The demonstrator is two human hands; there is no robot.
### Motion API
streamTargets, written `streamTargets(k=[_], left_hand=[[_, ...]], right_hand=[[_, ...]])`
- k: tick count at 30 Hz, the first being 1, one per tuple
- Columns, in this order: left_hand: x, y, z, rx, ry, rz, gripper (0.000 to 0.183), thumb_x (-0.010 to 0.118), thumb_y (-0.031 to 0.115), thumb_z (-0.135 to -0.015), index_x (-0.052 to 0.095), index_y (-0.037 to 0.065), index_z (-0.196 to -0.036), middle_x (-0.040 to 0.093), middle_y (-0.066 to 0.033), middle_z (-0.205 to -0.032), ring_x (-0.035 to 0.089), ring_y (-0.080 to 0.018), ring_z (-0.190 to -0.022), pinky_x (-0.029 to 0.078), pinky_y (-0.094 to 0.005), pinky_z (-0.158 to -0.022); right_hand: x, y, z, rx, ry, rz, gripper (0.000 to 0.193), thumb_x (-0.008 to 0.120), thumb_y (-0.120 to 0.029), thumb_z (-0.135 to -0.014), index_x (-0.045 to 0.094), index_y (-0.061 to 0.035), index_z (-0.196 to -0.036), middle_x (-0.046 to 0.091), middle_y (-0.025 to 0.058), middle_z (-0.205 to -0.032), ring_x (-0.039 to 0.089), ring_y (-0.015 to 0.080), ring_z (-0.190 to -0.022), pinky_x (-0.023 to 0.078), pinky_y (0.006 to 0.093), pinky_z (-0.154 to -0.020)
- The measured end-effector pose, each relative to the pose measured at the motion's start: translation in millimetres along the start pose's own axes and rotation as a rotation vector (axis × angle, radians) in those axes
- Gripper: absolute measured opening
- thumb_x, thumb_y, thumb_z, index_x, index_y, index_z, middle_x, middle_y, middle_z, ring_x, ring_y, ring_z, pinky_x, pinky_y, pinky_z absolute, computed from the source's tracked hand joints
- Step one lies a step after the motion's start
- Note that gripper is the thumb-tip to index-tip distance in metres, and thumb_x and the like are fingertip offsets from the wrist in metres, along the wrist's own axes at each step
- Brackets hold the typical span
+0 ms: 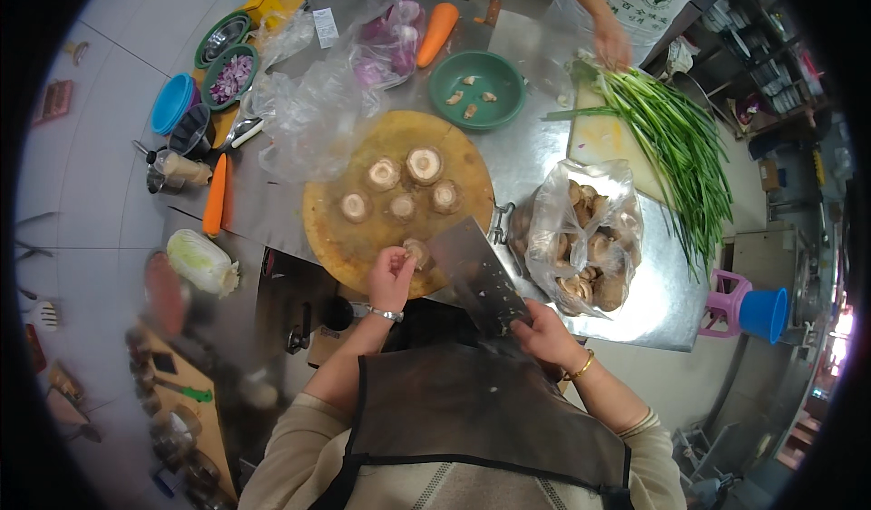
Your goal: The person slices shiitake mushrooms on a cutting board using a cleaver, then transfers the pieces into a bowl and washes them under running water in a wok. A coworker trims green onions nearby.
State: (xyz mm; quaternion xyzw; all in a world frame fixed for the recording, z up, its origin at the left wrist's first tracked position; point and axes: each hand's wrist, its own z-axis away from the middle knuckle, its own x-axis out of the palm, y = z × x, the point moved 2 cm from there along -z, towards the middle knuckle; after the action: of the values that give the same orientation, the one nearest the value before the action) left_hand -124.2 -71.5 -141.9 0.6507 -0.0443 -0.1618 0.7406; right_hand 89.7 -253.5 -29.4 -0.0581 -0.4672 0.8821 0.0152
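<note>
On a round wooden chopping board (340, 238) lie several mushrooms, stem side up, the largest being a pale-centred mushroom (425, 165) at the far side. My left hand (392, 279) is closed at the board's near edge, its fingers pinching another mushroom (417, 253). My right hand (547, 336) grips the handle end of a broad cleaver (474, 274). The blade slants up to the left, its far corner beside the held mushroom, with small pale bits stuck on it. Past the board stands a green bowl (497, 73) holding several mushroom stems.
Right of the board sits a clear plastic bag (590, 174) full of mushrooms. Green onions (667, 138) spread over a white cutting board (594, 142), with a co-worker's hand (612, 45) on them. Crumpled plastic bags (313, 120), carrots (439, 34) and chopped onion (232, 76) occupy the far left.
</note>
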Motion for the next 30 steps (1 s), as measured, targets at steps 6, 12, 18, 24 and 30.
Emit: streamTargets(k=[6,12,18,24,30], left_hand=[[-4,1,-4,0.043,-0.003,-0.093,0.017,0.069,0.011,-0.081,0.058,0.004,-0.093,0.059,-0.0019,-0.076,0.056,-0.0103,-0.068,0.047,-0.0244,-0.063],[-15,8,-10,0.208,-0.030,-0.261,0.017,0.069,0.010,-0.080,0.058,0.004,-0.091,0.055,-0.0048,-0.072,0.054,-0.0139,-0.064,0.045,-0.0268,-0.059],[-23,18,-17,0.245,-0.078,-0.312,0.016,0.069,0.009,-0.079,0.058,0.005,-0.090,0.053,-0.0061,-0.072,0.053,-0.0162,-0.060,0.043,-0.0276,-0.056],[-14,26,-5,0.223,-0.230,-0.250,0.017,0.067,0.005,-0.080,0.055,0.004,-0.093,0.055,-0.0031,-0.075,0.056,-0.0141,-0.064,0.047,-0.0255,-0.061],[-36,16,-24,-0.288,-0.117,0.764,0.015,0.056,0.015,-0.089,0.050,0.005,-0.099,0.056,-0.0030,-0.085,0.059,-0.0140,-0.073,0.052,-0.0268,-0.068]], right_hand=[[7,5,-10,0.005,-0.052,0.151,0.023,0.053,-0.007,-0.088,0.050,-0.0003,-0.110,0.057,0.0038,-0.072,0.052,0.0096,-0.055,0.042,0.0259,-0.049],[22,-12,-34,0.125,-0.113,0.172,0.021,0.053,-0.012,-0.086,0.051,0.0025,-0.101,0.059,0.0122,-0.068,0.059,0.0189,-0.053,0.048,0.0341,-0.054],[25,-19,-41,0.073,-0.127,0.178,0.021,0.052,-0.011,-0.086,0.051,0.0031,-0.102,0.058,0.0126,-0.067,0.059,0.0188,-0.054,0.048,0.0348,-0.053],[36,-18,-50,-0.016,-0.109,0.187,0.022,0.052,-0.007,-0.085,0.051,0.0023,-0.105,0.059,0.0118,-0.069,0.058,0.0172,-0.055,0.047,0.0342,-0.053],[16,-4,-27,0.076,-0.027,0.065,0.027,0.053,-0.006,-0.088,0.049,0.0005,-0.114,0.057,0.0065,-0.070,0.054,0.0128,-0.053,0.045,0.0287,-0.050]])
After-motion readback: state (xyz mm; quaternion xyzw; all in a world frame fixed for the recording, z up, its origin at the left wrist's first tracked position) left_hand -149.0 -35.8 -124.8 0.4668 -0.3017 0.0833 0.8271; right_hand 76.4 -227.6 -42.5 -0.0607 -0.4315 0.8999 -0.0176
